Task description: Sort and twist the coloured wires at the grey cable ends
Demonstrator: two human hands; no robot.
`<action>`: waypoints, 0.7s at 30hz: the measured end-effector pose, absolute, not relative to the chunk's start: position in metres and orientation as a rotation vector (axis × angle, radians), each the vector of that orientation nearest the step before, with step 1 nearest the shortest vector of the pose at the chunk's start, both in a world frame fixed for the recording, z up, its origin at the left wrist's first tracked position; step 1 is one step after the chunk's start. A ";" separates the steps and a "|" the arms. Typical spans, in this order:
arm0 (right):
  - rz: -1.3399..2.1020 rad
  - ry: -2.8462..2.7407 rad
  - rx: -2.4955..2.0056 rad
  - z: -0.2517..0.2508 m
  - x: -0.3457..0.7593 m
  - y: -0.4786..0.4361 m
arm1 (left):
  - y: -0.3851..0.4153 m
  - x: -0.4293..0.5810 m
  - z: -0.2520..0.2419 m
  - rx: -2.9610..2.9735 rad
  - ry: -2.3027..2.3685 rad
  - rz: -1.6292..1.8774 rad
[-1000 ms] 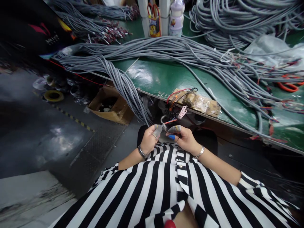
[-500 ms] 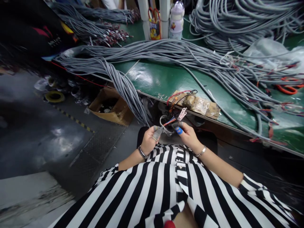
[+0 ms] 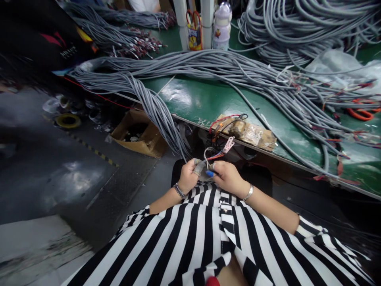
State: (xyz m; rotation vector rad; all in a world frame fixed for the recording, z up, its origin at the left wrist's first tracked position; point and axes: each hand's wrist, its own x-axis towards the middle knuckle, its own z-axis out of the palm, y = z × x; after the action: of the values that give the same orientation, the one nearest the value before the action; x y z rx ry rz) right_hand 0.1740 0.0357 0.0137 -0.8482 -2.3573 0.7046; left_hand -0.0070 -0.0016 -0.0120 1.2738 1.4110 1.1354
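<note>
In the head view my left hand (image 3: 189,175) pinches a grey cable (image 3: 203,164) close to its stripped end. Tape-like grey wraps cover its thumb and a finger. My right hand (image 3: 228,178) is closed right beside it, a blue cover on its thumb. Its fingertips meet white wires (image 3: 207,152) that loop out of the cable end; the exact grip is partly hidden. Orange and other coloured wires (image 3: 216,156) fan out to the right, above the right hand. A pink clip (image 3: 229,145) stands just beyond them at the bench edge.
A taped cardboard piece (image 3: 253,134) lies at the edge of the green bench (image 3: 190,97). Grey cable bundles (image 3: 190,61) cross the bench, one hanging over its edge (image 3: 160,115). Orange-handled scissors (image 3: 360,114) lie right, a bottle (image 3: 222,28) behind. A cardboard box (image 3: 139,133) sits below.
My right hand has moved left and in against my left hand, its fingers now at the cable end. The wires have shifted slightly; my left hand keeps its pinch.
</note>
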 end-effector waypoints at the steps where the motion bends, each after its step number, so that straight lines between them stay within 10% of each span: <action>1: 0.630 -2.411 -0.796 0.016 0.175 0.035 | -0.001 -0.006 -0.012 1.228 1.406 1.159; 21: 1.009 -1.897 -0.783 0.052 0.172 0.024 | 0.005 -0.011 0.010 0.438 0.724 1.123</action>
State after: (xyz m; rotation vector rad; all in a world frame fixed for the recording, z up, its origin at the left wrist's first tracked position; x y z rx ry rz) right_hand 0.1720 0.0238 0.0518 -0.7827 -1.8971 1.0093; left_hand -0.0109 0.0046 0.0101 0.4379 0.7242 1.1234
